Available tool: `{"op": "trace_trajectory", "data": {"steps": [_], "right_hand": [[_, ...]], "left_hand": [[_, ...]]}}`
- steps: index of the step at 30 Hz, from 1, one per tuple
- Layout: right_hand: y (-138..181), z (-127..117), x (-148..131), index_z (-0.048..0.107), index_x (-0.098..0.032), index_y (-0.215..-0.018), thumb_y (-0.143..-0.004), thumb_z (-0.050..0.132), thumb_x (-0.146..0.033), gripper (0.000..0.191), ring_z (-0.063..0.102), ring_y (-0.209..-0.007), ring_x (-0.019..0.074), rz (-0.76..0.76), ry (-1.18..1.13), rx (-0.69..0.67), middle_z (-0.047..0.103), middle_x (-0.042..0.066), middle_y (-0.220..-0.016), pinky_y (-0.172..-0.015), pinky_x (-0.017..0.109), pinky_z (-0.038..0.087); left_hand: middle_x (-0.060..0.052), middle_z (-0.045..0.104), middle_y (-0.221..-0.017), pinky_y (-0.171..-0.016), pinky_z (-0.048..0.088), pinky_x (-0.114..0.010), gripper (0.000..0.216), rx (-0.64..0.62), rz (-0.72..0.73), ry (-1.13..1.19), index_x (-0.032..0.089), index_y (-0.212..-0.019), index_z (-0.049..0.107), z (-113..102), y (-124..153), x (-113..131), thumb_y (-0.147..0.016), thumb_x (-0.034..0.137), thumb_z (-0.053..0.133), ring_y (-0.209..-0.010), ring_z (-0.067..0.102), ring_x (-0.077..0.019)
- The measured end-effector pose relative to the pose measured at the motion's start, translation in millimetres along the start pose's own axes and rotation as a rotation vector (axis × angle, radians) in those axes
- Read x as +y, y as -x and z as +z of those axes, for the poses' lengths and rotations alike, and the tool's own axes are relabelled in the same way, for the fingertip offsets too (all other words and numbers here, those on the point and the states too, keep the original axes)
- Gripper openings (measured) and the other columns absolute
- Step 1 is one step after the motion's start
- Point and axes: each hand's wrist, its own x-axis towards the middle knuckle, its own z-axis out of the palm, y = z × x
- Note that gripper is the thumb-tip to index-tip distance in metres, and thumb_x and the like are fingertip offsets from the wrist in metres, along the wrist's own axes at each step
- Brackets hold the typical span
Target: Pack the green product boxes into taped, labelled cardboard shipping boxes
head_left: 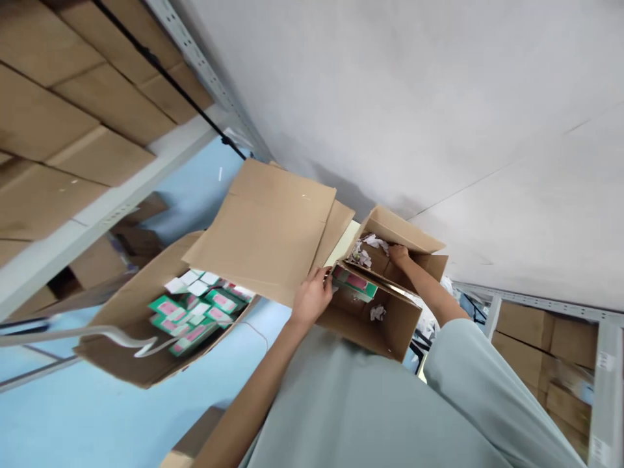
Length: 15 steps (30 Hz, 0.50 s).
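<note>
My left hand (312,298) is at the left rim of a near open carton (370,325), its fingers closed on the left end of a green and pink box (355,283). That box lies along the carton's far wall, partly inside. My right hand (398,255) reaches into a second open carton (390,227) just beyond, with its fingers curled. Whatever they hold is hidden. Crumpled white paper (363,253) lies beside the right hand. Another crumpled piece (377,313) rests in the near carton.
At left, a large open carton (121,331) holds several green and pink boxes (195,312). Flat cardboard sheets (273,221) lie between it and the working cartons. Shelves with brown cartons (43,123) stand at left, and a metal rack (604,383) at right. A white wall (414,97) rises behind.
</note>
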Motion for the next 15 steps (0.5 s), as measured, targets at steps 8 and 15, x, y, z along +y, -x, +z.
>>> {"op": "trace_trajectory", "data": {"steps": [8, 15], "right_hand": [[32, 12, 16, 0.067, -0.016, -0.140, -0.106, 0.075, -0.042, 0.043, 0.072, -0.121, 0.0274, 0.146, 0.061, -0.096, 0.069, 0.013, -0.142, -0.103, 0.049, 0.064], [49, 8, 19, 0.076, -0.009, -0.134, -0.105, 0.076, -0.044, 0.046, 0.074, -0.128, 0.0335, 0.147, 0.011, -0.114, 0.075, 0.025, -0.139, -0.110, 0.044, 0.060]], "left_hand": [[-0.015, 0.076, -0.133, -0.098, 0.059, -0.039, 0.036, -0.023, -0.028, -0.028, 0.019, -0.132, 0.072, -4, 5, 4, -0.106, 0.024, 0.048, -0.114, 0.077, -0.0312], [-0.016, 0.076, -0.136, -0.096, 0.059, -0.039, 0.036, -0.034, -0.009, -0.061, 0.018, -0.132, 0.073, -5, 2, 7, -0.106, 0.024, 0.048, -0.112, 0.078, -0.0315]]}}
